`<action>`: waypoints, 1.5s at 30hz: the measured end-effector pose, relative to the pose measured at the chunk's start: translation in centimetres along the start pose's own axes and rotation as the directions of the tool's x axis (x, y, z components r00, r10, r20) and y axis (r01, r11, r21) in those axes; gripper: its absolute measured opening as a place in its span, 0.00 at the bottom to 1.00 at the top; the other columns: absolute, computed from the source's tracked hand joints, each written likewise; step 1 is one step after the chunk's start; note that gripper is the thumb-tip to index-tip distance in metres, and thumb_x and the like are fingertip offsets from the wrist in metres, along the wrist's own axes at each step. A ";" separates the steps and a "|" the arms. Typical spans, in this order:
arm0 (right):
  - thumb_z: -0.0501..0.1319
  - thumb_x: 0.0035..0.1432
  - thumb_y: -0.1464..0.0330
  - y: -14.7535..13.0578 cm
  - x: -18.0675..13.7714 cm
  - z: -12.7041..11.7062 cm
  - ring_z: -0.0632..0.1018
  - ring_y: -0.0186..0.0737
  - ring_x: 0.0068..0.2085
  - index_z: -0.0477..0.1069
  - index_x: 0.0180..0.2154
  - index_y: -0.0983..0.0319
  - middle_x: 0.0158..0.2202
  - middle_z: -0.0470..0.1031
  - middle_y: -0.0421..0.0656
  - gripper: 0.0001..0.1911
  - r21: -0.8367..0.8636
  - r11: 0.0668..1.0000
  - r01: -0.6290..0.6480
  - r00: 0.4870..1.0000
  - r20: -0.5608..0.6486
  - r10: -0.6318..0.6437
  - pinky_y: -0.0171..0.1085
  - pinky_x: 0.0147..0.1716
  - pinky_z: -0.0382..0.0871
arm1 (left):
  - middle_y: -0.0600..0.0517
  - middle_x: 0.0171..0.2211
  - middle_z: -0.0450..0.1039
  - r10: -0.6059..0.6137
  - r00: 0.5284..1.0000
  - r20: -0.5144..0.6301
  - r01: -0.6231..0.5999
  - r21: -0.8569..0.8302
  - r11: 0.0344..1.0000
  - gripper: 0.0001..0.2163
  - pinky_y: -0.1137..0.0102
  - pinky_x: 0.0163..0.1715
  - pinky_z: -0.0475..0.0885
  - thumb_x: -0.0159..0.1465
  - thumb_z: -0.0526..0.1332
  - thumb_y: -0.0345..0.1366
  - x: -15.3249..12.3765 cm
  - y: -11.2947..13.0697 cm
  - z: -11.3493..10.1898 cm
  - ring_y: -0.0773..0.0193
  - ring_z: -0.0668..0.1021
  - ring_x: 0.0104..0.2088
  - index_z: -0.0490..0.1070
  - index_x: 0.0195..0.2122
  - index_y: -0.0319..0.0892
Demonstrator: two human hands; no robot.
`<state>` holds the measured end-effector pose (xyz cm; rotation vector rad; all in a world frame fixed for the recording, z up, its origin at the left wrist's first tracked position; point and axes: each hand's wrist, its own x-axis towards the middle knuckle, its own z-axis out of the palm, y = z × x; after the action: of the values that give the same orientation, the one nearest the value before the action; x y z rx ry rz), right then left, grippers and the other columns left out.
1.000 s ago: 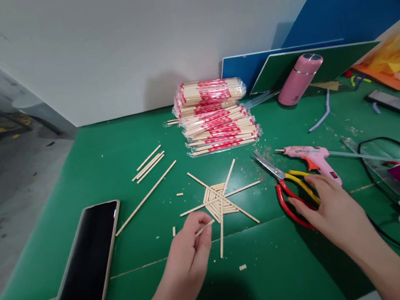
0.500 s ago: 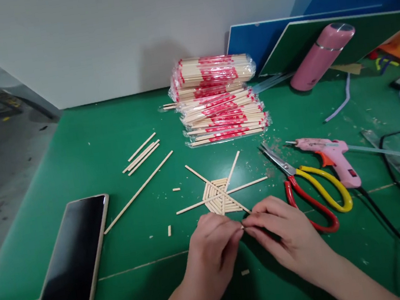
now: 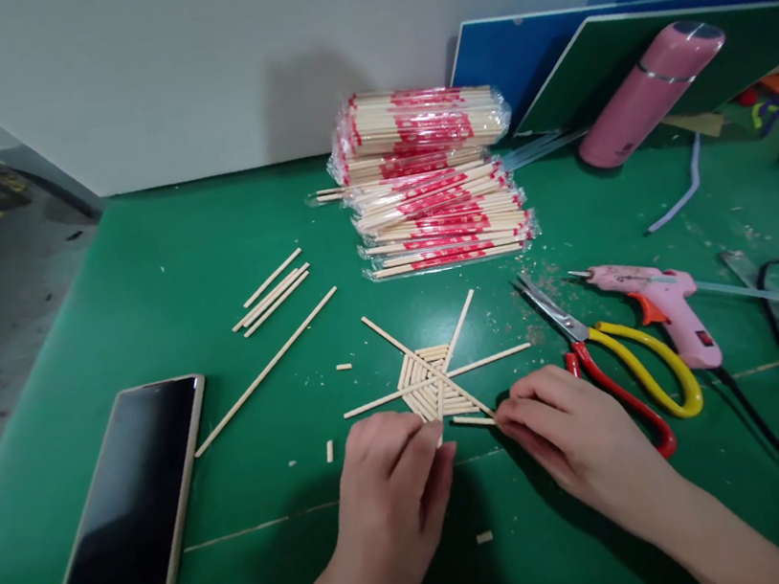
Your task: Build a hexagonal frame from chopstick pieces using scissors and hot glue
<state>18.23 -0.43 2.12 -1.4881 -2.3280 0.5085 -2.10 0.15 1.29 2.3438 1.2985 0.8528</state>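
A star-shaped web of wooden sticks [image 3: 434, 377] lies flat on the green table [image 3: 172, 245]. My right hand [image 3: 573, 435] pinches a short stick piece [image 3: 472, 420] and holds it at the web's near edge. My left hand [image 3: 389, 495] rests just below the web with its fingers curled together, fingertips touching the web's lower spoke. Whether the left hand holds anything is hidden.
Wrapped bundles of chopsticks [image 3: 429, 185] are stacked at the back. Red and yellow scissors [image 3: 612, 357] and a pink glue gun [image 3: 656, 303] lie to the right, with a pink bottle [image 3: 648, 96] behind. A phone [image 3: 126, 508] and loose sticks [image 3: 274, 294] lie to the left.
My right hand left the scissors and came to the web, met my left hand, then took the short stick piece and set it against the web's near edge.
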 end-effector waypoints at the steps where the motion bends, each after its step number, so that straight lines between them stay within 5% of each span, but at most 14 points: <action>1: 0.51 0.58 0.71 0.0 0.0 0.1 0.68 0.36 0.32 0.70 0.33 0.61 0.30 0.68 0.43 0.09 -0.022 1.000 -0.004 1.000 0.013 0.004 0.35 0.29 0.62 | 0.49 0.31 0.69 -0.002 1.000 0.026 0.001 0.017 1.000 0.07 0.67 0.33 0.66 0.56 0.57 0.28 -0.1 -0.1 0.1 0.62 0.70 0.33 0.67 0.37 0.40; 7: 0.50 0.58 0.72 -0.6 0.5 0.5 0.67 0.36 0.31 0.70 0.32 0.60 0.29 0.68 0.43 0.10 -0.081 0.997 0.007 0.998 0.061 -0.002 0.35 0.29 0.61 | 0.49 0.33 0.69 0.034 0.995 0.096 -0.044 0.099 0.994 0.06 0.65 0.36 0.65 0.58 0.54 0.28 -0.5 0.1 0.7 0.62 0.69 0.35 0.66 0.37 0.39; 23: 0.53 0.55 0.70 -1.2 0.1 2.2 0.70 0.37 0.31 0.65 0.34 0.61 0.30 0.69 0.43 0.04 0.106 0.971 -0.215 0.968 -0.111 0.226 0.35 0.30 0.64 | 0.49 0.35 0.67 0.107 0.979 0.173 -0.148 0.248 0.957 0.12 0.63 0.38 0.62 0.60 0.49 0.28 -0.4 0.2 1.0 0.60 0.67 0.36 0.66 0.44 0.40; 45: 0.53 0.55 0.70 -0.9 -0.1 2.3 0.69 0.35 0.30 0.66 0.34 0.60 0.29 0.69 0.40 0.04 0.134 0.960 -0.244 0.962 -0.095 0.257 0.34 0.31 0.63 | 0.49 0.34 0.66 0.113 0.977 0.181 -0.159 0.265 0.951 0.11 0.63 0.41 0.61 0.60 0.51 0.29 -0.9 0.2 1.7 0.61 0.67 0.36 0.65 0.44 0.36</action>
<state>16.54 -1.16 0.48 -1.7162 -1.9976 0.6031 -1.21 -0.73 -0.24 2.6846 1.2687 0.5266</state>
